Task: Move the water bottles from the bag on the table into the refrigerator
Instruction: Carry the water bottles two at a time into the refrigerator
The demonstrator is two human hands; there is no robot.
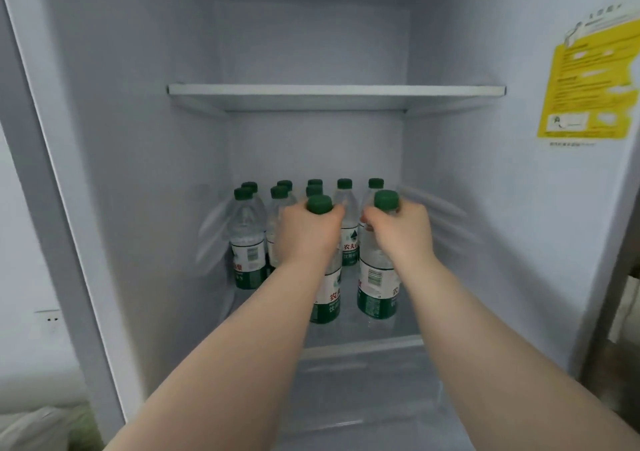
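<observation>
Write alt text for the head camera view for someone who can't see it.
Two bare hands reach into an open refrigerator, the left hand and the right hand each gripping a green-capped water bottle by its neck at the front of the lower shelf. More upright bottles stand in rows behind; the upper shelf is empty.

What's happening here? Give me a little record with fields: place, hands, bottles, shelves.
place: open fridge
left hand: grips a bottle just below its green cap
right hand: grips another bottle the same way
bottles: both upright at the front of the lower shelf
other bottles: about seven standing behind
upper shelf: nothing on it
</observation>
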